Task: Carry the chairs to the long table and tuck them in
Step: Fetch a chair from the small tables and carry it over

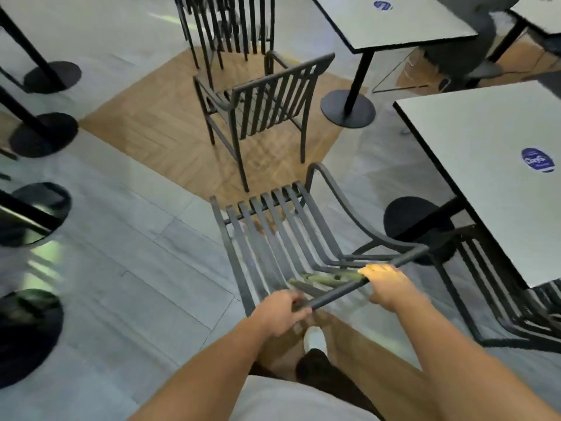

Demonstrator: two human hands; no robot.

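A dark slatted metal chair [273, 235] is right in front of me, tilted, its top back rail running from lower left to upper right. My left hand [280, 312] grips the near end of that rail. My right hand [384, 284] grips the rail further along, fingers curled over it. A second chair of the same kind [261, 101] stands upright on the wooden floor patch ahead, its back toward me. A stack of more chairs [227, 22] stands behind it.
A white table [485, 138] with a blue sticker is at the right, with chairs [516, 299] tucked at its near end. Another white table [391, 22] sits at the top right. Black round table bases [45, 135] line the left edge. My white shoe [315, 338] shows below the chair.
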